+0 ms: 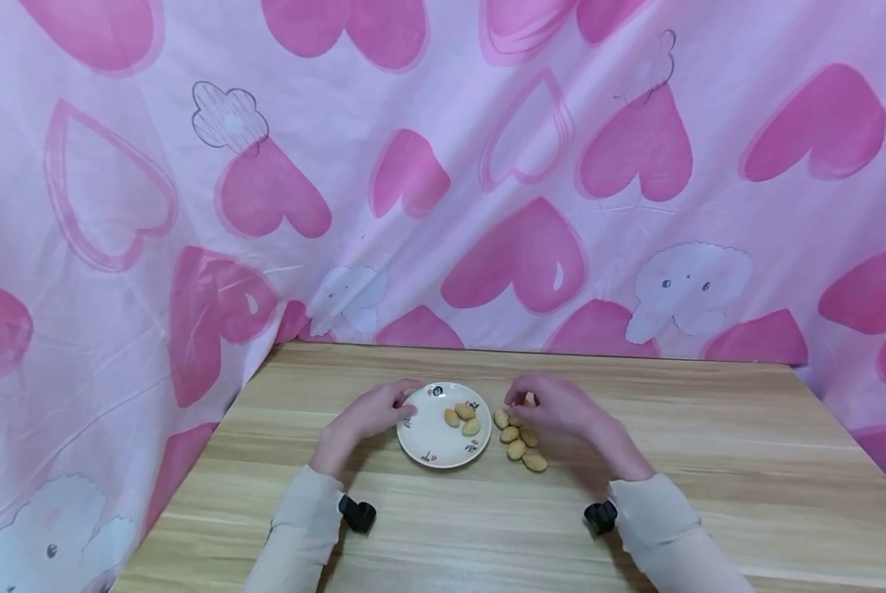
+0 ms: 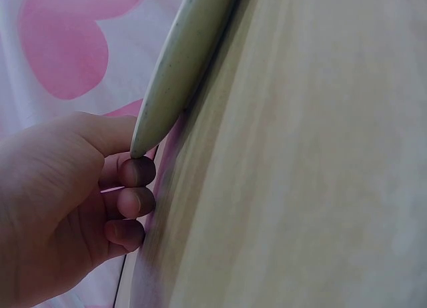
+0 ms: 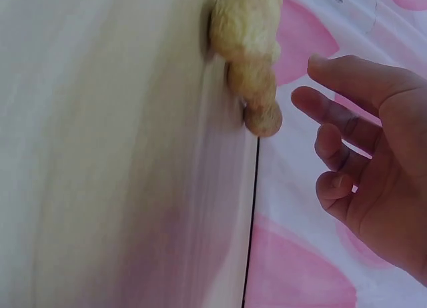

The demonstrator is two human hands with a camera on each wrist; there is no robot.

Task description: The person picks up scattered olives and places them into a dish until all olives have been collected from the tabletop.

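A round white plate with small printed motifs around its border lies on the table. Three tan, oval nuts sit on it, right of its middle. My left hand pinches the plate's left rim between thumb and fingers; the left wrist view shows the rim from the side. Just right of the plate lies a group of several more such nuts. Over the far part of that group hovers my right hand. In the right wrist view its fingers are bent loosely, with nothing between them, beside wrinkled nuts.
Everything stands on a wood-grain table. Behind it and along its left side hangs a pink cloth printed with hearts. A small black device sits at the left wrist and another black device at the right.
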